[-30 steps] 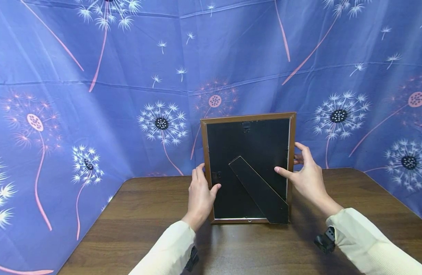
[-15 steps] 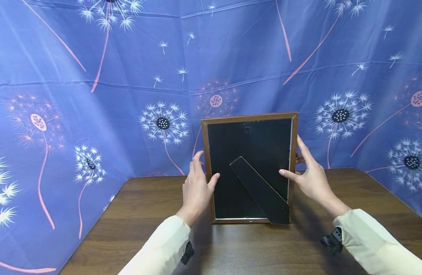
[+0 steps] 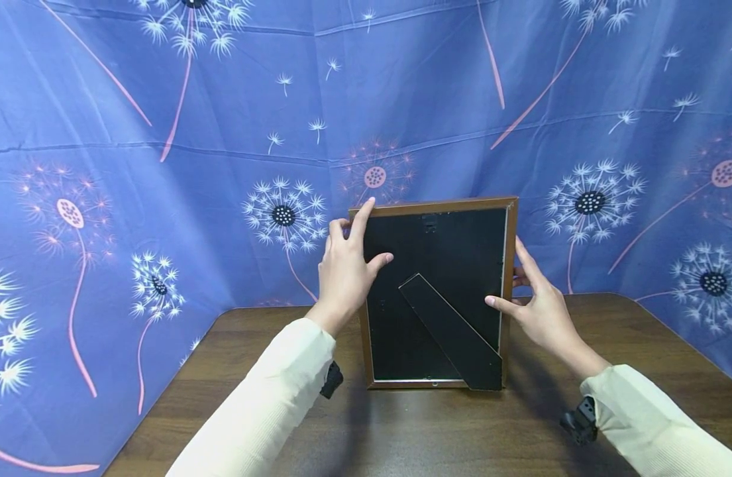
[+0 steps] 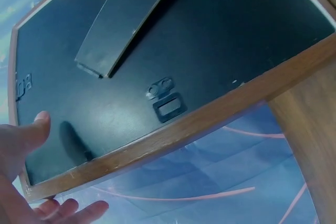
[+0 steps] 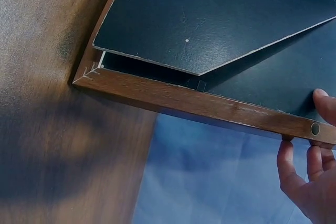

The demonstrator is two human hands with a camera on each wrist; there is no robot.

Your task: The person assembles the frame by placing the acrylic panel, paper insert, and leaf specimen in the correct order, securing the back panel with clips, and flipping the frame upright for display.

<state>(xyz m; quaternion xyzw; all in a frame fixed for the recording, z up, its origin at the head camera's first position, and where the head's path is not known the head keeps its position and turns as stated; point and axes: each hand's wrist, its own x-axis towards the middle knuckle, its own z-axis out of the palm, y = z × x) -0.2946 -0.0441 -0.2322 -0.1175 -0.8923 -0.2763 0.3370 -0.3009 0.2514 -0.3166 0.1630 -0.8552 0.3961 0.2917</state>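
A picture frame (image 3: pixel 449 242) with a brown wooden border stands upright on the table, its black back facing me. Its easel leg (image 3: pixel 446 324) slants down to the lower right corner. My right hand (image 3: pixel 541 308) grips the right side, thumb over the back and fingers behind the border, as the right wrist view shows too. Up at the top left corner is my left hand (image 3: pixel 344 268), fingers spread around the corner. In the left wrist view its thumb (image 4: pixel 39 127) is held off the black back, casting a shadow there, and its fingertips lie just beyond the border.
The brown wood-grain table (image 3: pixel 401 430) runs under the frame. Behind and to the left hangs a blue cloth (image 3: pixel 222 86) printed with dandelions. Metal hangers (image 4: pixel 168 100) are fixed to the frame's back. A dark wrist device (image 3: pixel 580 421) sits at each cream sleeve.
My left hand has slid up from the frame's left side to its top left corner, its fingers spreading. The right hand has shifted slightly outward along the right side; the frame stays nearly still.
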